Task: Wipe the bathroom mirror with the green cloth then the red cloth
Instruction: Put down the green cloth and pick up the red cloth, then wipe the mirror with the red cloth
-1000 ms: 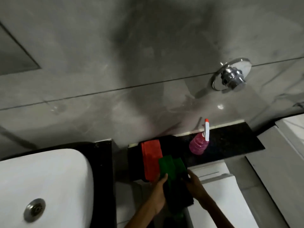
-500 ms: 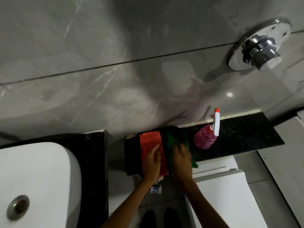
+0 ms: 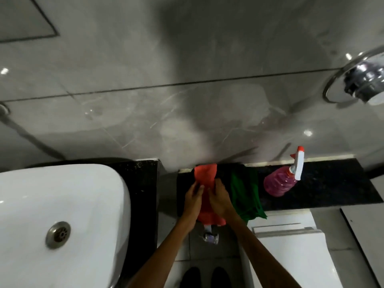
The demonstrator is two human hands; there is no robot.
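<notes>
Red cloth lies lengthwise on a black speckled stone ledge, just right of centre in the view, its near end hanging over the ledge's front edge. Both of the person's bare hands are on it. At the cloth's 9 o'clock side, the left hand has its fingers curled onto the fabric; at the 3 o'clock side, the right hand does the same, so the two hands pinch the cloth between them. Both forearms reach in from the 6 o'clock edge of the view.

Just beside the red cloth, at its 3 o'clock, the green cloth lies crumpled on the same ledge, one corner drooping over the front edge. No hand touches it.

Further toward 3 o'clock on the ledge stands a pink spray bottle with a white and red trigger head, apart from the green cloth.

At 9 o'clock a white basin with a metal drain sits on a black counter. Below the ledge, toward 5 o'clock, is a white toilet cistern. Glossy grey marble-look wall tiles fill the upper half, and a round chrome fitting is mounted at 2 o'clock. Two dark shoe tips show at 6 o'clock. The view is dim and slightly blurred.
</notes>
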